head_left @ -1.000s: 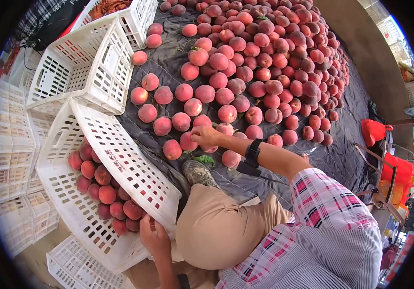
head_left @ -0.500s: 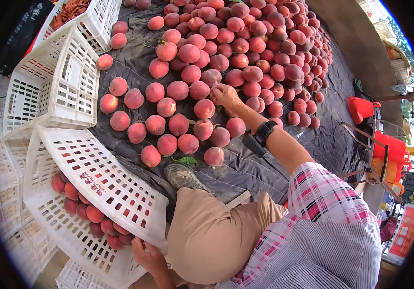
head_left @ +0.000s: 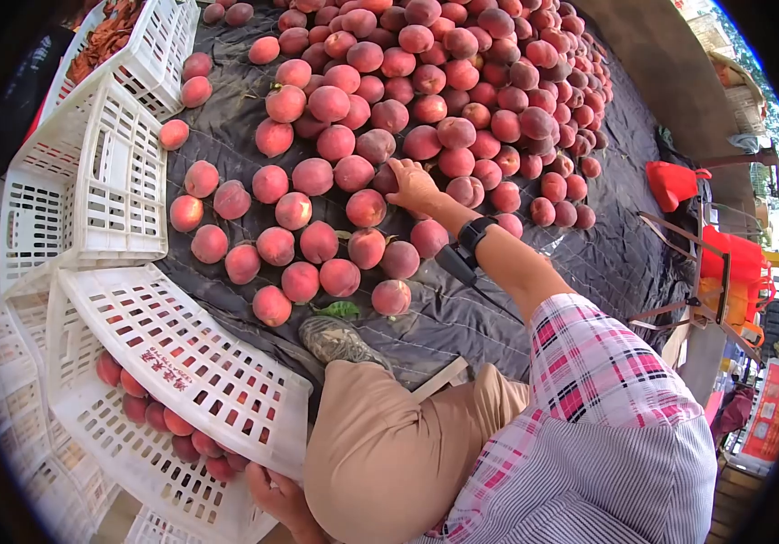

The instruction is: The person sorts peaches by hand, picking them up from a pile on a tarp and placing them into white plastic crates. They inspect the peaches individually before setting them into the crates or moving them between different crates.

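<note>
My right hand [head_left: 414,188] reaches over loose peaches on the dark quilted sheet [head_left: 462,322]. Its fingers and thumb are apart, touching a dark red peach [head_left: 384,179] at the edge of the big heap [head_left: 462,82]. A black watch-like band [head_left: 474,233] is on that wrist. At the lower left, my left hand [head_left: 279,497] grips the near corner of a tilted white plastic crate [head_left: 199,344]; the crate edge and my knee partly cover it. Several peaches [head_left: 172,422] lie inside this crate, seen past its slotted side.
More white crates [head_left: 122,172] stand along the left, one with reddish-brown contents [head_left: 113,36]. My shoe [head_left: 339,340] rests on the sheet beside a green leaf [head_left: 338,309]. Red bags [head_left: 734,258] and a metal-legged stand [head_left: 679,313] are at the right.
My right hand's fingers were bunched together and are now spread at the peach. The whole view has shifted slightly, moving the peaches left and up. My left hand stays at the crate corner.
</note>
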`<state>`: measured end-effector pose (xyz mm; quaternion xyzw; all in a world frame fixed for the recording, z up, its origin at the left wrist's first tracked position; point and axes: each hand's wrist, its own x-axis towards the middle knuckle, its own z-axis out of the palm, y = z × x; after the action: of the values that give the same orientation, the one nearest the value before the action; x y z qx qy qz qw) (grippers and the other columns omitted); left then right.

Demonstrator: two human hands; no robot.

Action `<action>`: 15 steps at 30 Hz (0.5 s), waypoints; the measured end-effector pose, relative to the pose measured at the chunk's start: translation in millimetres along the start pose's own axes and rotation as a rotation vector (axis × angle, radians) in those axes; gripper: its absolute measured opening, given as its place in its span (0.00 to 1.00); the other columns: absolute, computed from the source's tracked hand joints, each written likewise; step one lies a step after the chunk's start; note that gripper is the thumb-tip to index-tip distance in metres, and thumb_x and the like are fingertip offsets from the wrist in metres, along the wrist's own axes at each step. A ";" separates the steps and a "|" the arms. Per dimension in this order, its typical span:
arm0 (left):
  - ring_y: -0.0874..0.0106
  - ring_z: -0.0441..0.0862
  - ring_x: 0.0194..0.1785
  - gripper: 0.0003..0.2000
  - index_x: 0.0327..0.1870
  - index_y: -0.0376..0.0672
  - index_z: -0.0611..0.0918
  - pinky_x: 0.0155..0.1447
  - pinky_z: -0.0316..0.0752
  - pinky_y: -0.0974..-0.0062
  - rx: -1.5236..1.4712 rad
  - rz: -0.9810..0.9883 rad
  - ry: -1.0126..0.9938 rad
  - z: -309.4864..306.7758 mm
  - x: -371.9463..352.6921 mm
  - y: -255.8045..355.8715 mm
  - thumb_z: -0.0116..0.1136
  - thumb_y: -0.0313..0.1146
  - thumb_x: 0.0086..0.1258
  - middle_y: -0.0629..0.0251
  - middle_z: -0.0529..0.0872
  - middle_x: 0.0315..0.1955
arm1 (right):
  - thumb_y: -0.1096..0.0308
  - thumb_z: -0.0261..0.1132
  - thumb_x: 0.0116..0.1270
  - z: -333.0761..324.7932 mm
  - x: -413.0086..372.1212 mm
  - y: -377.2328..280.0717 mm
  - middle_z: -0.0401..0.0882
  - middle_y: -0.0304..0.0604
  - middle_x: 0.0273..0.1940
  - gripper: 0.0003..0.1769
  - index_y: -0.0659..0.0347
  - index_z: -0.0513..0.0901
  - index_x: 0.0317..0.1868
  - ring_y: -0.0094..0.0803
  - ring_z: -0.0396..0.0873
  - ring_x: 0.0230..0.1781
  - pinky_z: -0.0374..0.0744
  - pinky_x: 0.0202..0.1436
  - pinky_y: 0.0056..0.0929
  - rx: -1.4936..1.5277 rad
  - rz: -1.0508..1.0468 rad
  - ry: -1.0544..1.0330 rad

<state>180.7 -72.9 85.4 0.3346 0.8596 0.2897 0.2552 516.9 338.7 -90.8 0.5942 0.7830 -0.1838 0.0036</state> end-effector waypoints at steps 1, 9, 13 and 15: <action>0.58 0.72 0.29 0.08 0.36 0.34 0.74 0.33 0.67 0.67 -0.011 0.007 0.004 0.3 0.1 1.2 0.49 0.30 0.68 0.53 0.75 0.26 | 0.57 0.72 0.47 2.1 4.5 -1.4 0.70 0.57 0.56 0.51 0.60 0.58 0.71 0.53 0.71 0.56 0.74 0.61 0.42 -0.016 0.014 -0.049; 0.55 0.73 0.30 0.06 0.37 0.32 0.75 0.35 0.69 0.64 -0.043 0.020 0.020 2.7 0.3 0.9 0.47 0.26 0.67 0.52 0.76 0.27 | 0.44 0.68 0.51 -38.8 -9.1 -14.5 0.74 0.55 0.55 0.49 0.61 0.61 0.68 0.49 0.76 0.55 0.73 0.62 0.41 0.613 0.257 -0.178; 0.53 0.74 0.32 0.07 0.39 0.32 0.77 0.37 0.70 0.63 0.052 0.028 -0.047 -4.3 1.8 8.3 0.47 0.25 0.66 0.51 0.77 0.29 | 0.35 0.59 0.61 -61.6 -31.3 -44.8 0.75 0.53 0.54 0.43 0.62 0.66 0.64 0.43 0.80 0.49 0.81 0.51 0.44 1.779 0.248 -0.733; 0.53 0.74 0.32 0.08 0.40 0.32 0.77 0.37 0.70 0.63 0.068 0.067 -0.041 -4.2 4.9 15.7 0.47 0.25 0.66 0.51 0.77 0.30 | 0.33 0.58 0.61 -64.2 -32.3 -69.5 0.76 0.53 0.53 0.44 0.62 0.67 0.63 0.43 0.80 0.47 0.82 0.46 0.41 1.954 0.202 -0.882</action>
<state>181.7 -61.1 97.6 0.3776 0.8519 0.2616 0.2515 475.3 311.7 -4.0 0.2832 0.1744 -0.9266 -0.1755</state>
